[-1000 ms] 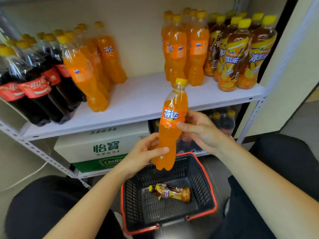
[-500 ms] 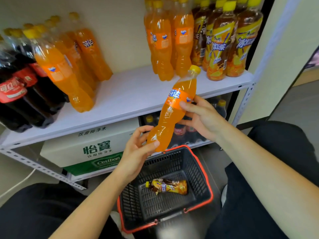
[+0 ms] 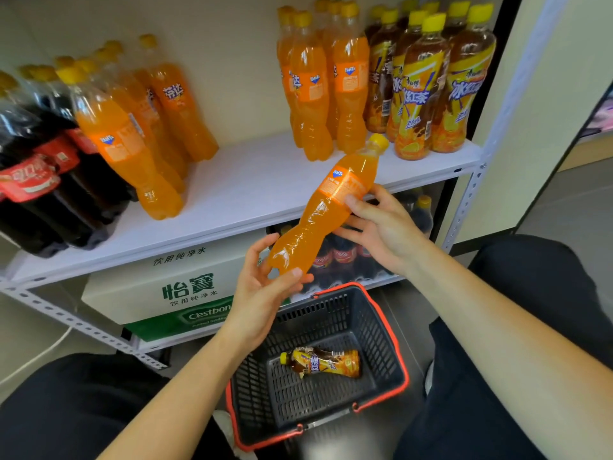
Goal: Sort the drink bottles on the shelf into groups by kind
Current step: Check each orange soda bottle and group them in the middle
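Head view is showing a clear plastic bottle of orange soda with a yellow cap and orange label (image 3: 326,210), tilted with its cap up and to the right, hanging in the air in front of the white shelf board (image 3: 252,187). The left hand (image 3: 262,290) is taking its base, thumb lying across the front and fingers curling round behind. The right hand (image 3: 381,227) is taking its upper body, thumb pressing on the label and fingers wrapping behind, so each grip is closed around this bottle. Just behind the cap, a cluster of matching orange soda bottles (image 3: 315,94) is standing upright on the right part of the board, next to a cluster of brown iced tea bottles with yellow caps (image 3: 431,94) at the far right end. Well apart, on the left part, a second cluster of orange soda bottles (image 3: 132,127) is standing beside dark cola bottles with red labels (image 3: 39,180). Under the board, a white and green cardboard carton (image 3: 185,287) is sitting, with small cola bottles (image 3: 338,257) standing to its right. Below the hands, a dark grey plastic mesh basket with a red rim (image 3: 394,353) is sitting on the floor, and one iced tea bottle (image 3: 323,361) is lying on its side inside, cap pointing left. The person's dark-clad legs are showing on either side of the basket.
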A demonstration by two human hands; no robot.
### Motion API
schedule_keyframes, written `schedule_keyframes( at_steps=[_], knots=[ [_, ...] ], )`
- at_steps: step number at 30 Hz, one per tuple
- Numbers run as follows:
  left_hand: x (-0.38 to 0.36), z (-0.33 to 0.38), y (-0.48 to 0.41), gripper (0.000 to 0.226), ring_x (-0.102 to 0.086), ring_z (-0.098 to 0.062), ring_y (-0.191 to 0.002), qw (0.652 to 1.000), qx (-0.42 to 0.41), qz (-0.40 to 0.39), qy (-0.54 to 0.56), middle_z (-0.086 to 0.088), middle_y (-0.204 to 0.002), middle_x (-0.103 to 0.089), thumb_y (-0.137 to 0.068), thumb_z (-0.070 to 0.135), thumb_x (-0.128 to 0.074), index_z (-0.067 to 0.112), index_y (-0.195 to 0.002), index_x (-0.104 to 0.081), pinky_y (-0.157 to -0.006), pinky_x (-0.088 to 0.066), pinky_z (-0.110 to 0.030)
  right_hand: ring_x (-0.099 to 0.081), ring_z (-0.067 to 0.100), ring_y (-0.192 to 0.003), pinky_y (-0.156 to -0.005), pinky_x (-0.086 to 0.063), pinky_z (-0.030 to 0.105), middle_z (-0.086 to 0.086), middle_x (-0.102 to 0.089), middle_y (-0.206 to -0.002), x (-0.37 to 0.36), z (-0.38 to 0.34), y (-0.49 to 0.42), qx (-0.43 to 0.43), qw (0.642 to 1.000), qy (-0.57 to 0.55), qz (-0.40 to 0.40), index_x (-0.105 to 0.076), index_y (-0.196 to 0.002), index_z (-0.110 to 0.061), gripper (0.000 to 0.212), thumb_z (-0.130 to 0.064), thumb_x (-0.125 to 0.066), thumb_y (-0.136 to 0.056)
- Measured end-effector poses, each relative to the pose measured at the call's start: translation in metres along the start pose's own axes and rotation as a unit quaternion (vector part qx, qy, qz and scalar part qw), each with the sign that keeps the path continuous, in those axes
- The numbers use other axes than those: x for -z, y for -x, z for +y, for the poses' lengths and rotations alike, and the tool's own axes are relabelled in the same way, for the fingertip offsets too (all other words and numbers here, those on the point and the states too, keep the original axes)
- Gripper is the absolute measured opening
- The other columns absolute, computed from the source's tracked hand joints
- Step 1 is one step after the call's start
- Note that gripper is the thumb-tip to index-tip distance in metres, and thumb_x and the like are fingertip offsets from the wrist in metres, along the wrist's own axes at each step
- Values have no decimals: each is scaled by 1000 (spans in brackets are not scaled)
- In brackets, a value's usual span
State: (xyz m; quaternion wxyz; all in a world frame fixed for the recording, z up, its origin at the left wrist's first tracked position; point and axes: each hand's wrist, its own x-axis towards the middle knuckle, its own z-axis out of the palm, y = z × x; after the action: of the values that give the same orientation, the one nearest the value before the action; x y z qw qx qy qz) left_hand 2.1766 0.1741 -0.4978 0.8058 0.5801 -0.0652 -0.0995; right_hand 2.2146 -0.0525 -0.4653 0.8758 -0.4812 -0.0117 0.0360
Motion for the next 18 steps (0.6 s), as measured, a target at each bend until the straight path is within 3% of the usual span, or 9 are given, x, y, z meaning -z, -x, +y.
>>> schedule_keyframes(
  at_steps=[6,11,14,18],
  knots=[
    [8,4,0,53,-73,-40,-97,999,16,-25,29,-23,-125,-68,-81,19,-77,27,-128,-57,-82,-61,-35,-65,36,-120,-96,-56,53,17,-64,-125,2,-1,2,12,997,-50,-64,-47,-132,-16,49,2,-65,-91],
    [8,10,-2,57,-71,-37,-106,998,47,-17,22,-20,-128,-68,-83,39,-72,18,-134,-56,-80,-62,-34,-68,26,-116,-93,-59,44,7,-70,-117,0,-1,4,10,999,-13,-43,-59,-124,-15,40,-13,-70,-86],
    [8,8,-4,48,-67,-29,-117,999,37,-23,2,-14,-137,-63,-86,30,-72,19,-132,-62,-86,-59,-36,-69,28,-116,-96,-58,46,10,-71,-121,-3,1,5,12,1000,-6,6,-58,-129,-14,50,-18,-74,-82],
    [10,5,-6,69,-66,-38,-117,996,-31,3,-80,-4,-137,-63,-74,7,-83,30,-133,-57,-100,-54,-50,-70,29,-116,-97,-58,46,12,-71,-123,-8,2,7,21,998,14,51,-55,-135,-9,61,-24,-76,-80]
  ],
)
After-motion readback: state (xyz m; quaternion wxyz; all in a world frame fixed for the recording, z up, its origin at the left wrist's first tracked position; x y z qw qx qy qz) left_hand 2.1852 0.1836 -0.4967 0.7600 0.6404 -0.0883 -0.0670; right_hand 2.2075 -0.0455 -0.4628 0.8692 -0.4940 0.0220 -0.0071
